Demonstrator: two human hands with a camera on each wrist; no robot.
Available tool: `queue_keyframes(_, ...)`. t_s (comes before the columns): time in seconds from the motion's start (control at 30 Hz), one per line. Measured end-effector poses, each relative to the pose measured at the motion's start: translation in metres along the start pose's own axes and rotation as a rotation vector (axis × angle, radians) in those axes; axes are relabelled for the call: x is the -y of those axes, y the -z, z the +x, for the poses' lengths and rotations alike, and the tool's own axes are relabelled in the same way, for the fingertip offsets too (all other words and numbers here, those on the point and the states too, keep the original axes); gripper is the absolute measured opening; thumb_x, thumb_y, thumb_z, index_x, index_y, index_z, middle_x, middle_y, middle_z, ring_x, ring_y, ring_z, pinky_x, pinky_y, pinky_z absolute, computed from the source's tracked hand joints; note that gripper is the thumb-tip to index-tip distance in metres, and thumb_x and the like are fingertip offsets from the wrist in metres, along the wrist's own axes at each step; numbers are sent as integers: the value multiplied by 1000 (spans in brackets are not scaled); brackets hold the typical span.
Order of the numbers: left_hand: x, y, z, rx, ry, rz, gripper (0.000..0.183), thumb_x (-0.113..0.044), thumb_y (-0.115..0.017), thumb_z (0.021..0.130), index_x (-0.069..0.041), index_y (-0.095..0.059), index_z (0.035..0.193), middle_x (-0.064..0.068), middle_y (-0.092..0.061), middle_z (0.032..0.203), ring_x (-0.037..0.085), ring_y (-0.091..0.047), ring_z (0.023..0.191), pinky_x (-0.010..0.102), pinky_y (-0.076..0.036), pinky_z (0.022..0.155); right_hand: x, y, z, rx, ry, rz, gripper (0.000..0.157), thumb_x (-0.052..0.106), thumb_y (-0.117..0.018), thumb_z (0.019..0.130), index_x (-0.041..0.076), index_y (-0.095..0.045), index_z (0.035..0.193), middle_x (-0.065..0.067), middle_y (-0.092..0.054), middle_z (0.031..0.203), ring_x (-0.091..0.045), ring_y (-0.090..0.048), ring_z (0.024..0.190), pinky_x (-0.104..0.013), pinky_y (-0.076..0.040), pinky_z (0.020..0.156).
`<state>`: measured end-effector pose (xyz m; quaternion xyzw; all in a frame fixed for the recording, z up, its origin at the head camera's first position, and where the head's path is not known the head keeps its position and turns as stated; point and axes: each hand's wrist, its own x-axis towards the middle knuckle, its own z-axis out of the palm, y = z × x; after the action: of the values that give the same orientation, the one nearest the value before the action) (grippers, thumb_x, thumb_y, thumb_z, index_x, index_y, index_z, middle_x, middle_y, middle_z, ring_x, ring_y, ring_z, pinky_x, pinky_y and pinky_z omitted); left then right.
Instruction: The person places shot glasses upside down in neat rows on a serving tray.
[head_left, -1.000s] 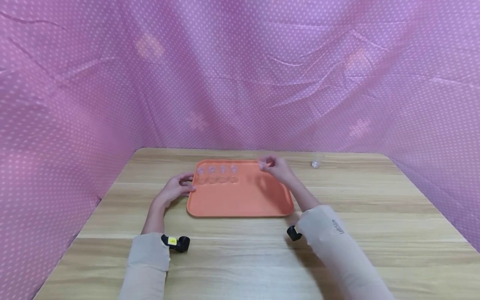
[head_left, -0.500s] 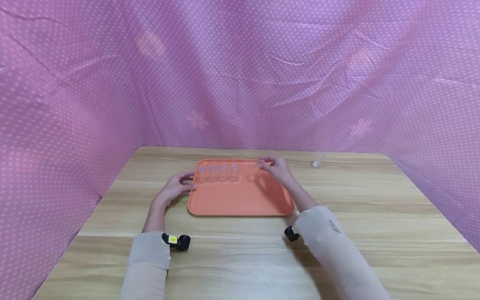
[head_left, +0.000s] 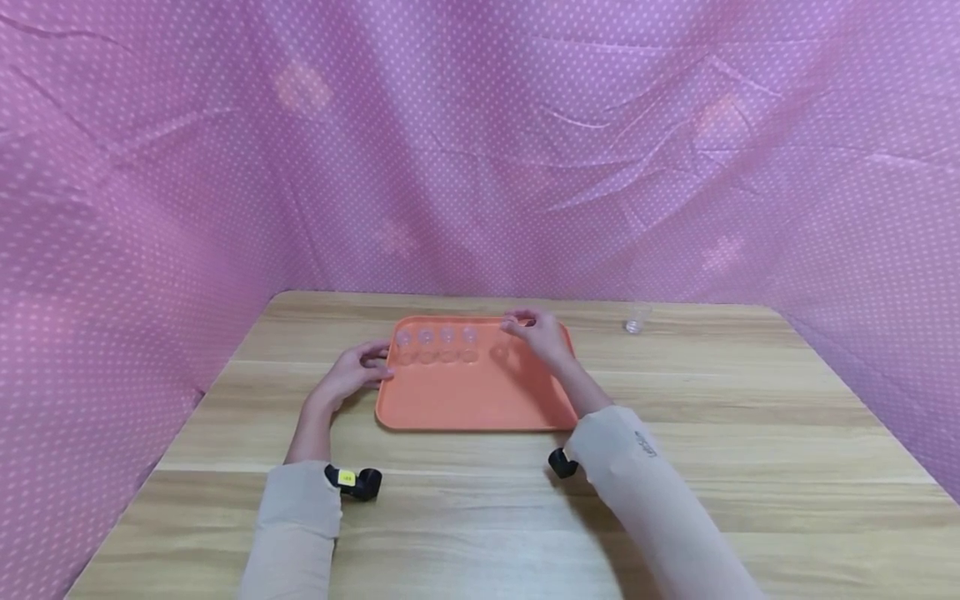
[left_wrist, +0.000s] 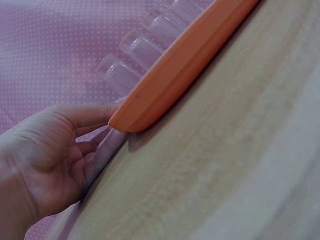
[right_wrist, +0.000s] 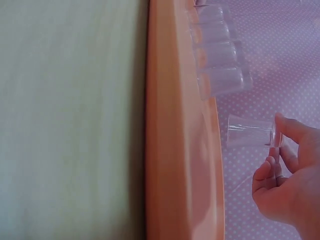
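My right hand [head_left: 536,335] pinches a clear shot glass [right_wrist: 250,131] by its thick base, its mouth facing down. Held this way, the glass hangs a little above the right part of an orange tray [head_left: 472,404], apart from the others. On the tray's back left, several matching shot glasses [right_wrist: 220,56] stand upside down in a row. At the left edge of that tray, my left hand [head_left: 350,375] grips the rim between thumb and fingers; the left wrist view shows the hand [left_wrist: 55,155] at the tray's corner, some fingers partly hidden.
Another clear glass [head_left: 634,323] stands on the wooden table [head_left: 465,517], right of the tray near the back edge. Pink dotted cloth [head_left: 480,167] hangs behind the table and on both sides. Black wrist cameras [head_left: 365,484] sit on both sleeves.
My right hand has shifted left over the tray with the shot glass, toward the row. My left hand stays at the tray's edge, and the standing glasses have not moved.
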<state>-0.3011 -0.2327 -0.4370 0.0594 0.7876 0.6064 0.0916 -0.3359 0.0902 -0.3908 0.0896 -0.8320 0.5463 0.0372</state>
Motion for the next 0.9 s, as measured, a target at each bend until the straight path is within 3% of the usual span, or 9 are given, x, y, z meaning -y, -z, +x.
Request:
queue_keyframes(0.13, 0, 0, 0, 1, -2, -2, 63, 5, -59, 84, 5, -29, 140, 25, -41, 128, 27, -54, 98, 31, -54, 78, -2, -8, 2, 44, 13, 28, 25, 11, -67, 84, -2, -64, 105, -14, -64, 97, -21, -53, 78, -41, -50, 71)
queue_keyframes(0.43, 0, 0, 0, -1, 0, -11, 62, 5, -59, 84, 5, -30, 139, 25, -41, 128, 24, -54, 94, 31, -54, 77, -5, -21, 3, 38, 24, -50, 20, 9, -68, 83, 0, -65, 101, -9, -64, 90, -20, -52, 72, -21, -41, 54)
queue_keyframes(0.67, -1, -1, -2, -6, 4, -10, 62, 6, -59, 84, 5, -30, 139, 25, -41, 128, 26, -54, 97, 31, -54, 77, -5, -24, 1, 45, 43, -28, 21, 6, -68, 82, -3, -66, 100, -11, -64, 93, -11, -46, 63, -18, -38, 50)
queue_keyframes(0.9, -1, -1, -1, -4, 0, -10, 62, 6, -59, 84, 5, -30, 139, 25, -40, 129, 27, -53, 98, 31, -54, 78, -4, -27, 0, 45, 59, -35, 19, 5, -68, 82, -4, -67, 99, -13, -66, 90, -14, -46, 60, -17, -35, 45)
